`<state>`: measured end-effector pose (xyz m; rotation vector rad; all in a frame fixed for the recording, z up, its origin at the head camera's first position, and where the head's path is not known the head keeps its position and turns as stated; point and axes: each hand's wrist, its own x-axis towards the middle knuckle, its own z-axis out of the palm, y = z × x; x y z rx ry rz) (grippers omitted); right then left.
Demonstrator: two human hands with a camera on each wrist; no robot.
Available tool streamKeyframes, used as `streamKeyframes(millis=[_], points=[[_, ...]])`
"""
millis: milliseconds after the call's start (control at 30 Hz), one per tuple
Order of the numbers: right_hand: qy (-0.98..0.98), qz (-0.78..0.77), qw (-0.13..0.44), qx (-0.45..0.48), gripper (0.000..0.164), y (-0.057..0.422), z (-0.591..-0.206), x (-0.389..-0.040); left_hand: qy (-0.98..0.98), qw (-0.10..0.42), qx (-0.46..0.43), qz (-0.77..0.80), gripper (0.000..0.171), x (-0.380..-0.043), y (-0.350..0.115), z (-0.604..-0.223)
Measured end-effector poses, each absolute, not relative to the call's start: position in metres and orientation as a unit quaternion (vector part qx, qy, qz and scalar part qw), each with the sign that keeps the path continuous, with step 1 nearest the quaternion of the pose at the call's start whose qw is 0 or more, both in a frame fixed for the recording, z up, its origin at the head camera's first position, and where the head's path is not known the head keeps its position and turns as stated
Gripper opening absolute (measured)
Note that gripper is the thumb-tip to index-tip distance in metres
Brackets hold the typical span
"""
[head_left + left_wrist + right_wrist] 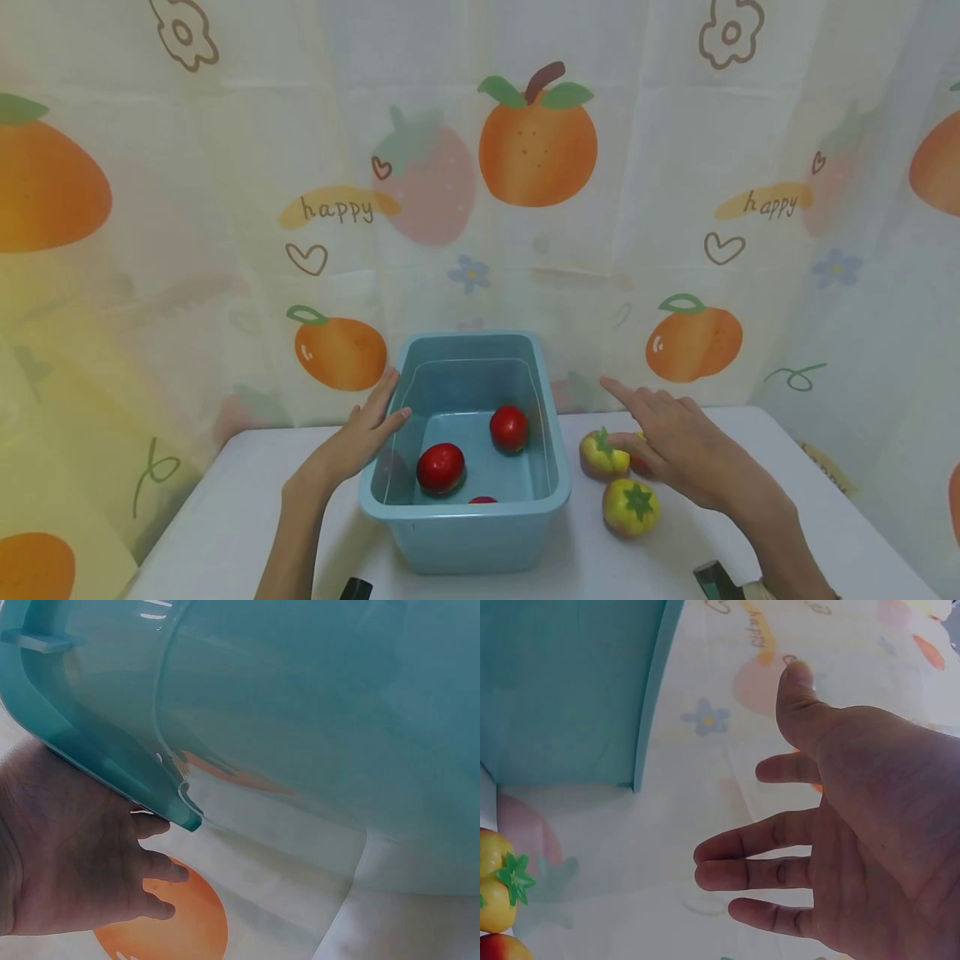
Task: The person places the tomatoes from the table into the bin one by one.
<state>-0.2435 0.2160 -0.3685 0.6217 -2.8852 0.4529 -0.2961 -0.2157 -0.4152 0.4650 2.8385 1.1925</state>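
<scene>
A light blue plastic bin [465, 512] stands on the table with several round, shiny red fruits inside: one [441, 468] at left, another [510, 429] farther back, and a third [483, 500] mostly hidden by the front rim. My left hand [352, 442] rests against the bin's left rim, fingers extended; in the left wrist view they reach past the rim's edge. To the bin's right, my right hand [693, 450] hovers over yellow fruits [630, 508] with green star-shaped caps, holding nothing. Its fingers are spread in the right wrist view. Beneath it, a red-and-yellow fruit [642, 463] is partly covered.
A white table [247, 492] carries the bin and fruits. Close behind it hangs a pale curtain [630, 167] printed with oranges, strawberries and hearts. Dark ends of the wrist gear [356, 588] show at the bottom edge.
</scene>
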Motion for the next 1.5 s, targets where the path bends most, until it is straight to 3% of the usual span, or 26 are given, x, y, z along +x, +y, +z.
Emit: streamKeyframes(millis=[400,1000,1200,1500], points=[[-0.968,0.161,0.053,0.187,0.079,0.227,-0.368,-0.25,0.91,0.015,0.151,0.386,0.084,-0.297,-0.217,-0.415],[-0.971,0.151,0.064,0.174,0.076,0.26,-0.384,-0.274,0.911,0.019,0.15,0.385,0.084,-0.299,-0.217,-0.417],[-0.978,0.142,0.024,0.151,0.084,0.27,-0.399,-0.286,0.909,0.019,0.152,0.388,0.084,-0.299,-0.217,-0.417],[-0.982,0.136,-0.087,0.102,0.094,0.287,-0.432,-0.311,0.908,0.018,0.152,0.39,0.085,-0.299,-0.217,-0.418]])
